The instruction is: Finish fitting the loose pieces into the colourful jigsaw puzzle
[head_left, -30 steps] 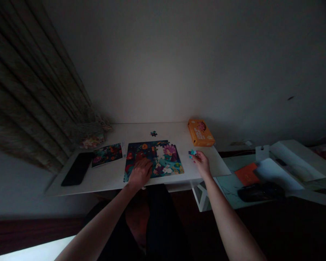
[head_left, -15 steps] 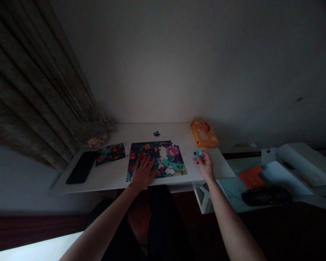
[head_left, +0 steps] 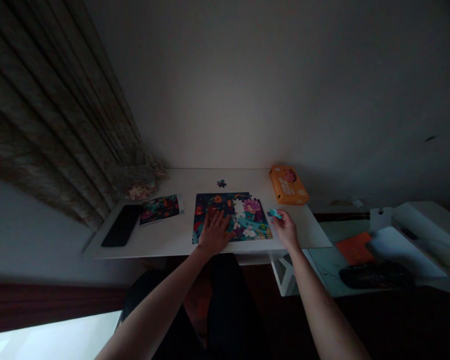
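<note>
A colourful jigsaw puzzle (head_left: 243,210) lies partly assembled on a white table (head_left: 172,235), with a white gap near its middle. My left hand (head_left: 215,232) rests flat on the puzzle's left part, fingers spread. My right hand (head_left: 285,227) is just right of the puzzle and pinches a small teal puzzle piece (head_left: 274,213) between thumb and fingers. One loose dark piece (head_left: 221,183) lies on the table behind the puzzle.
An orange box (head_left: 288,185) sits at the table's back right. A printed picture sheet (head_left: 160,207) and a black phone (head_left: 122,232) lie to the left. A curtain (head_left: 60,125) hangs at left. A lower surface with an orange card (head_left: 355,247) stands to the right.
My right hand lifted the teal piece off the table and brought it toward the puzzle's right edge. My left hand spread its fingers flat on the puzzle. The camera shifted left.
</note>
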A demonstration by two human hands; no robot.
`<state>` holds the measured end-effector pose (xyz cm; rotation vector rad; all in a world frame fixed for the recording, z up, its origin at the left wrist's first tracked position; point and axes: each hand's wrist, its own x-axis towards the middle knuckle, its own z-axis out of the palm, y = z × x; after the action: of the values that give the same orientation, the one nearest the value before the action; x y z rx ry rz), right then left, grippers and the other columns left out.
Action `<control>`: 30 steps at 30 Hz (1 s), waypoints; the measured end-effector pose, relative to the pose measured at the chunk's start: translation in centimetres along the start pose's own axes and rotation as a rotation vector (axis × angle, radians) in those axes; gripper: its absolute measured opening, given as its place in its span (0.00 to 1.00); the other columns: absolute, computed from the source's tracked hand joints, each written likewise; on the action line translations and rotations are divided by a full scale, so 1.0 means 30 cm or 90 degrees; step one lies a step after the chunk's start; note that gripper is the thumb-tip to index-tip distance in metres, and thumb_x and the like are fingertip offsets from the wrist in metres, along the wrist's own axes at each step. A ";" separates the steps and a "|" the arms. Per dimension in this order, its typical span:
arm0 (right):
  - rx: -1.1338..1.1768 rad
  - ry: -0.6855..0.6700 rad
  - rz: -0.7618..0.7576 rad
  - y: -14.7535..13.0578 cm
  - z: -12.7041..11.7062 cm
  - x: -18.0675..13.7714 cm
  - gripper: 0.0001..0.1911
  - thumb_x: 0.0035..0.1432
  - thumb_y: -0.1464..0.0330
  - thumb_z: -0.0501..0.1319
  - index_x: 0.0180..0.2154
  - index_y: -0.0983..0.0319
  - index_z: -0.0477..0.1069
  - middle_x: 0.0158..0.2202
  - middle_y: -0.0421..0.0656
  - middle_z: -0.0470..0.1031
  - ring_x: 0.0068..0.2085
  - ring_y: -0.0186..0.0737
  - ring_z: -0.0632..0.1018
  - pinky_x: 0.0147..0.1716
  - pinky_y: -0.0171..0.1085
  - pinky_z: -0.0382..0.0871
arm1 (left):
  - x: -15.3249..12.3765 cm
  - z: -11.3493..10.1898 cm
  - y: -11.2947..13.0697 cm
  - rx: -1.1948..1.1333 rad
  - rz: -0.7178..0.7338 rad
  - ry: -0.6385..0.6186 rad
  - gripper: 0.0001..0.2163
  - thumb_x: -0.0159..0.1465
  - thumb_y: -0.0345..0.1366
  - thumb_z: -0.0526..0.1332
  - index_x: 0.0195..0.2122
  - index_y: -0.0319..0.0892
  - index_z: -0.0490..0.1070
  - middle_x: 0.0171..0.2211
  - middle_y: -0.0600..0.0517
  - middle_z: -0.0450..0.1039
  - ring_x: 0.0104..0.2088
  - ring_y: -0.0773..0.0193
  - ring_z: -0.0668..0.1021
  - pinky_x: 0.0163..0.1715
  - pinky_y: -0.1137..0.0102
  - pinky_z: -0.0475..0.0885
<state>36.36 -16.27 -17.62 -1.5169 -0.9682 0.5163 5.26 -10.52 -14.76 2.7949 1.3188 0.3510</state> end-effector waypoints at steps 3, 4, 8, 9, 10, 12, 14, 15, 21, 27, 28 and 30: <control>-0.023 -0.008 -0.025 0.013 -0.003 0.011 0.31 0.52 0.41 0.67 0.46 0.59 0.74 0.42 0.49 0.82 0.39 0.46 0.81 0.44 0.46 0.78 | 0.011 0.003 -0.005 -0.019 0.029 0.002 0.26 0.75 0.52 0.50 0.70 0.49 0.64 0.72 0.46 0.61 0.72 0.50 0.63 0.72 0.46 0.55; -0.026 -0.007 -0.025 0.014 -0.004 0.015 0.31 0.53 0.42 0.67 0.47 0.59 0.74 0.43 0.49 0.82 0.39 0.46 0.81 0.44 0.46 0.78 | 0.007 -0.002 -0.014 -0.028 0.038 0.000 0.25 0.76 0.50 0.50 0.69 0.49 0.66 0.71 0.47 0.63 0.71 0.52 0.64 0.72 0.48 0.56; -0.038 -0.010 -0.029 0.009 -0.009 0.025 0.30 0.52 0.44 0.68 0.47 0.59 0.74 0.42 0.50 0.83 0.37 0.46 0.81 0.41 0.44 0.77 | -0.041 -0.039 -0.071 -0.031 0.029 0.020 0.23 0.75 0.49 0.52 0.66 0.49 0.70 0.70 0.47 0.65 0.70 0.53 0.66 0.71 0.52 0.59; -0.045 -0.013 -0.034 0.006 -0.009 0.025 0.30 0.52 0.44 0.68 0.47 0.59 0.74 0.42 0.50 0.83 0.37 0.46 0.80 0.40 0.44 0.77 | -0.060 -0.048 -0.089 -0.020 0.016 0.029 0.23 0.75 0.50 0.52 0.67 0.49 0.69 0.71 0.47 0.64 0.71 0.52 0.66 0.71 0.50 0.59; -0.055 -0.015 -0.038 0.003 -0.010 0.024 0.29 0.53 0.45 0.68 0.47 0.59 0.75 0.41 0.50 0.82 0.37 0.45 0.80 0.40 0.44 0.76 | -0.079 -0.056 -0.106 -0.005 0.003 0.036 0.24 0.75 0.50 0.52 0.68 0.49 0.68 0.71 0.46 0.62 0.71 0.51 0.65 0.70 0.49 0.59; -0.076 -0.015 -0.042 -0.005 -0.009 0.020 0.28 0.55 0.45 0.67 0.47 0.59 0.75 0.38 0.48 0.82 0.35 0.45 0.80 0.40 0.44 0.75 | -0.115 -0.068 -0.138 0.025 -0.018 0.040 0.25 0.75 0.51 0.52 0.70 0.50 0.66 0.72 0.46 0.60 0.71 0.50 0.65 0.70 0.48 0.59; -0.087 -0.008 -0.047 -0.011 -0.008 0.017 0.29 0.55 0.44 0.66 0.47 0.59 0.74 0.37 0.47 0.82 0.35 0.45 0.80 0.40 0.44 0.75 | -0.146 -0.074 -0.164 0.047 -0.028 0.038 0.25 0.75 0.51 0.52 0.71 0.52 0.64 0.72 0.46 0.60 0.71 0.50 0.65 0.70 0.49 0.59; -0.087 -0.004 -0.051 -0.015 -0.007 0.016 0.29 0.55 0.44 0.66 0.47 0.59 0.74 0.37 0.47 0.82 0.35 0.45 0.80 0.39 0.44 0.75 | -0.159 -0.076 -0.174 0.055 -0.030 0.036 0.25 0.75 0.51 0.53 0.71 0.52 0.63 0.72 0.46 0.60 0.71 0.50 0.65 0.70 0.49 0.59; -0.069 0.003 -0.048 -0.038 -0.001 0.014 0.30 0.54 0.42 0.66 0.45 0.59 0.73 0.36 0.48 0.83 0.34 0.47 0.81 0.37 0.44 0.75 | -0.194 -0.096 -0.206 0.075 -0.039 0.021 0.26 0.75 0.50 0.53 0.72 0.52 0.61 0.73 0.45 0.58 0.72 0.50 0.63 0.70 0.48 0.58; -0.025 0.003 -0.022 -0.050 0.010 0.010 0.31 0.52 0.42 0.68 0.46 0.59 0.71 0.37 0.50 0.84 0.37 0.49 0.83 0.39 0.46 0.77 | -0.193 -0.108 -0.203 0.051 -0.037 0.017 0.26 0.75 0.48 0.52 0.72 0.51 0.62 0.73 0.44 0.58 0.72 0.49 0.63 0.70 0.47 0.58; -0.024 -0.002 -0.020 -0.048 0.010 0.010 0.31 0.52 0.43 0.68 0.47 0.59 0.71 0.37 0.50 0.84 0.37 0.49 0.83 0.40 0.46 0.77 | -0.191 -0.110 -0.201 0.047 -0.041 0.016 0.25 0.75 0.47 0.52 0.72 0.51 0.62 0.73 0.44 0.58 0.72 0.49 0.64 0.70 0.46 0.58; -0.024 -0.007 -0.016 -0.045 0.011 0.010 0.31 0.52 0.44 0.68 0.47 0.59 0.71 0.37 0.50 0.84 0.37 0.49 0.84 0.40 0.46 0.77 | -0.184 -0.118 -0.196 0.042 -0.051 0.012 0.25 0.74 0.47 0.53 0.71 0.51 0.64 0.72 0.44 0.60 0.71 0.49 0.65 0.70 0.46 0.58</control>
<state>35.90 -15.91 -16.34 -1.5352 -1.0093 0.4919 -3.35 -11.23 -13.08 2.7874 1.4673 0.3368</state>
